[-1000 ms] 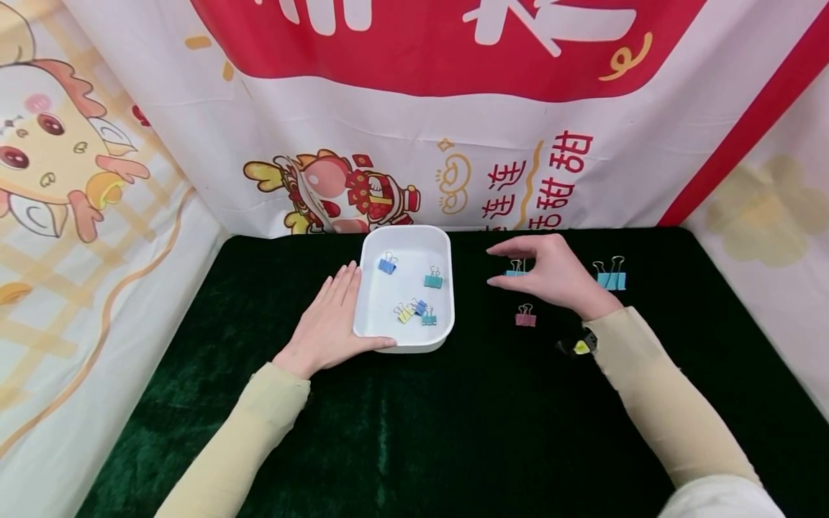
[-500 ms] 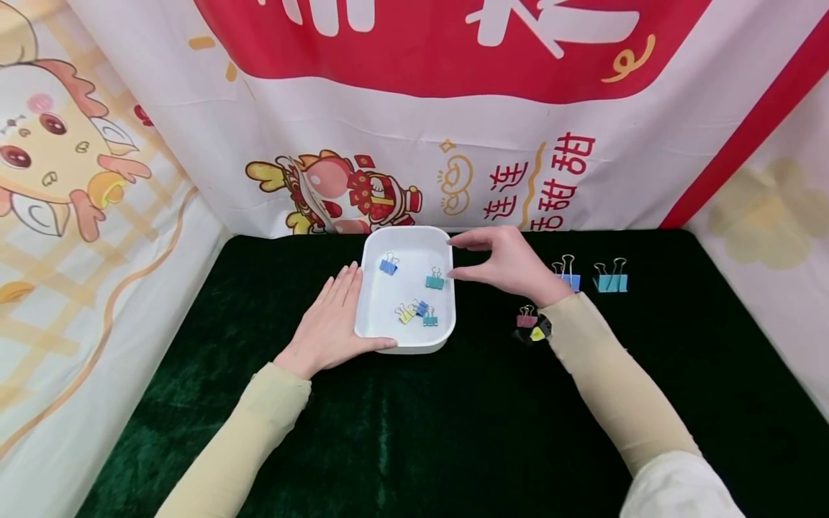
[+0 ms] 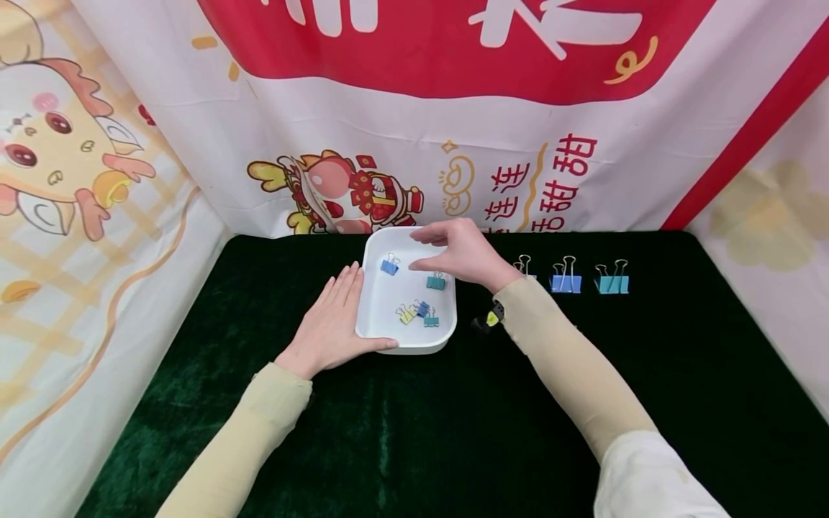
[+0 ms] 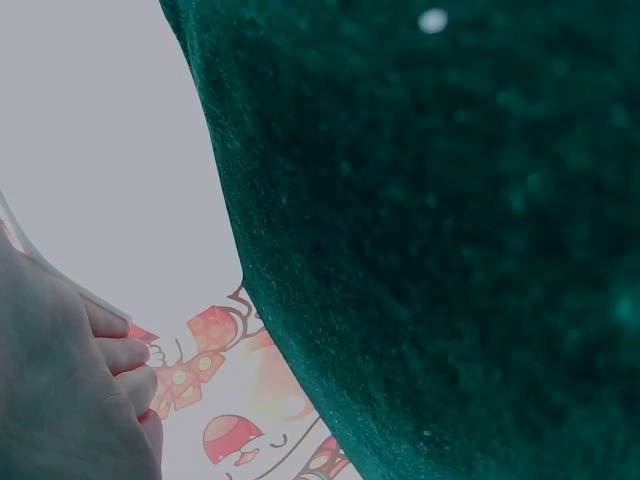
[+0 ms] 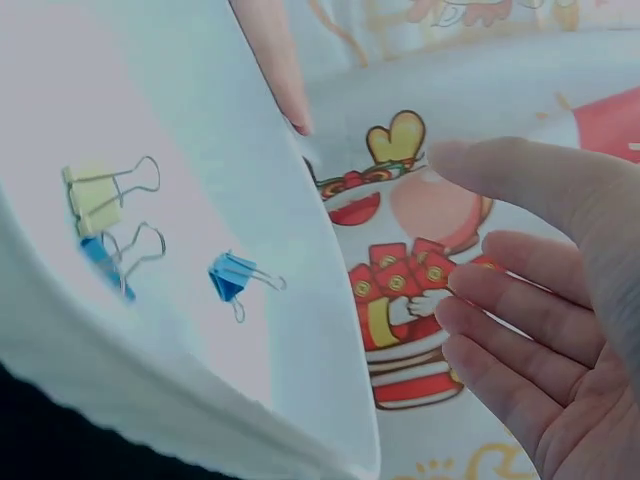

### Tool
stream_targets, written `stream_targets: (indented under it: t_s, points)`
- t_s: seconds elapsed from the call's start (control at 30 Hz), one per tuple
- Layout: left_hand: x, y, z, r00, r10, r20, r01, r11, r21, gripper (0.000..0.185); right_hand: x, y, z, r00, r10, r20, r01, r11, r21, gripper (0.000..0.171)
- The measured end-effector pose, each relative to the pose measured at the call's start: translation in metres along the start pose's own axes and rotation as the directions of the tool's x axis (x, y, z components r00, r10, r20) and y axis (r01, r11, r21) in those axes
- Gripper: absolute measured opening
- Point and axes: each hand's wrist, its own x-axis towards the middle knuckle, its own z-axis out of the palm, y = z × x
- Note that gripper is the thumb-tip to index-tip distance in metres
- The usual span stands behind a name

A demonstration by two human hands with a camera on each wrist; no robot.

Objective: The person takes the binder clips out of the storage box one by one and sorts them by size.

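Rests the left hand (image 3: 327,320) with straight fingers against the left side of the white box (image 3: 382,298), with thumb at the near rim. Holds the right hand (image 3: 461,253) above the box's far right part, with thumb and fingers wide apart. Has one yellow clip (image 3: 406,314), two blue clips (image 3: 390,267) and two teal clips (image 3: 436,283) inside. Shows three more clips (image 3: 566,284) on the green cloth (image 3: 363,446), right of the box.

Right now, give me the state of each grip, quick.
Left grip: open, touching the white bin.
Right grip: open, thumb and fingers apart, holding nothing.
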Motion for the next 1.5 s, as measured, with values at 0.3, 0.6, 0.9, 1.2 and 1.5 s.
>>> stream_targets:
  t_s: [0.3,0.6,0.9,1.2,1.5]
  points:
    - [-0.001,-0.002,-0.002,1.000,0.004,0.014,-0.004,1.000,0.015,0.133,0.029,-0.004,0.021,0.999,0.038,0.021,-0.036,0.998,-0.057,0.053]
    - [-0.001,-0.003,-0.002,1.000,0.000,0.017,-0.001,1.000,0.023,0.131,0.057,0.005,0.038,0.990,0.135,0.045,-0.131,0.989,-0.065,0.053]
    - [-0.001,-0.002,-0.001,1.000,0.007,0.014,-0.007,0.999,0.034,0.132,0.070,0.017,0.055,0.964,0.248,0.091,-0.241,0.967,-0.083,0.055]
    - [-0.001,-0.001,-0.002,1.000,0.013,0.004,-0.013,0.999,0.032,0.132,0.074,0.024,0.068,0.961,0.247,0.127,-0.225,0.960,-0.167,0.059]
    - [-0.002,-0.001,-0.001,1.000,0.015,0.000,-0.015,1.000,0.027,0.132,0.078,0.037,0.084,0.959,0.260,0.114,-0.240,0.957,-0.163,0.052]
